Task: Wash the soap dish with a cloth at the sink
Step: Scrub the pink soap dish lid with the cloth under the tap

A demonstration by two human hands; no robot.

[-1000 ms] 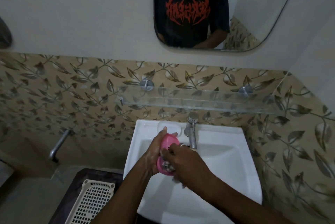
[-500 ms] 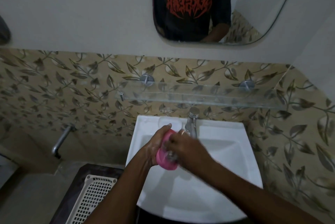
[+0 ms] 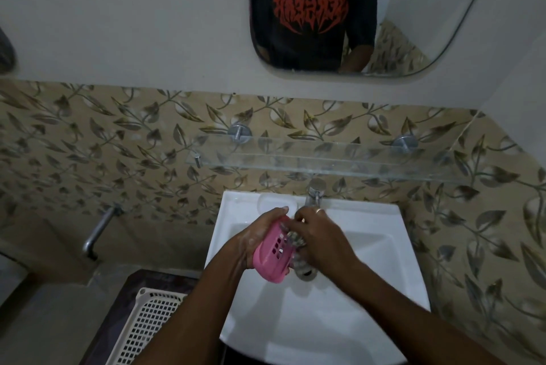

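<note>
Over the sink (image 3: pixel 373 249): the pink soap dish (image 3: pixel 272 256) is held up above the white basin, just left of the drain (image 3: pixel 306 272), tilted with its slotted bottom facing the camera.
Left hand (image 3: pixel 256 235): grips the dish from the left; fingers curled over its far edge, soap suds on the skin.
Right hand (image 3: pixel 322 240): fingers bunched and clamped on the cloth, a ring (image 3: pixel 319 210) on one finger.
Cloth (image 3: pixel 295 242): grey, crumpled, pressed against the right side of the dish; mostly hidden under the right hand.
Tap (image 3: pixel 315 193): chrome, at the far rim of the sink, just beyond both hands.
Glass shelf (image 3: pixel 339 159): on the leaf-patterned tiles above the tap.
Mirror (image 3: pixel 419 10): on the far wall, showing a dark shirt with a red print.
Near left: a white perforated basket (image 3: pixel 141 327) beside the sink.
Far left: a metal wall spout (image 3: pixel 97 231).
</note>
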